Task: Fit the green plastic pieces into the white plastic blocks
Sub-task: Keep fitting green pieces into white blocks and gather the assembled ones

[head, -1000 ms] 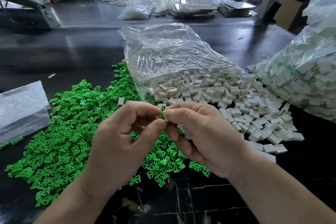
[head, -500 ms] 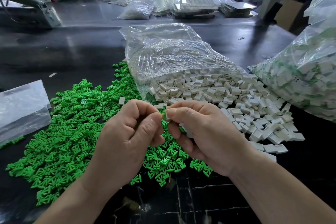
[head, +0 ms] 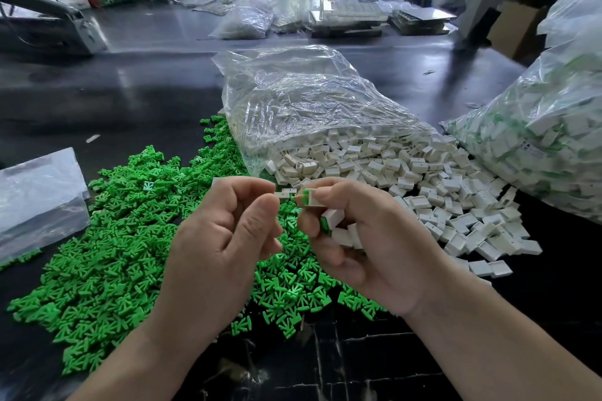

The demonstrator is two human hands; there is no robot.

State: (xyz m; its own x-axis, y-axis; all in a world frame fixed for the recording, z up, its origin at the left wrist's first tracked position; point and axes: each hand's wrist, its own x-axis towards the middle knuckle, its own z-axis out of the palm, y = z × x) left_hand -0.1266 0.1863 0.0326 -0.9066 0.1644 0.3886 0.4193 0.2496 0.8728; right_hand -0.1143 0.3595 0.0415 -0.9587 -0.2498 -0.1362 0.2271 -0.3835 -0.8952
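Now, hands [head: 221, 244] [head: 368, 244] slightly apart, green-fitted white block [head: 313, 198] in the right.

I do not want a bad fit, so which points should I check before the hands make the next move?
1. White block pinched by the right hand: ok.
2. Green piece seated fully in it: cannot tell, only a green edge shows.
3. Left hand holds a next green piece: cannot tell, curled fingers hide it.
4. Green pile lies below the left hand: ok.
5. Spare blocks held in the right palm: ok.
6. White pile beside the right hand: ok.
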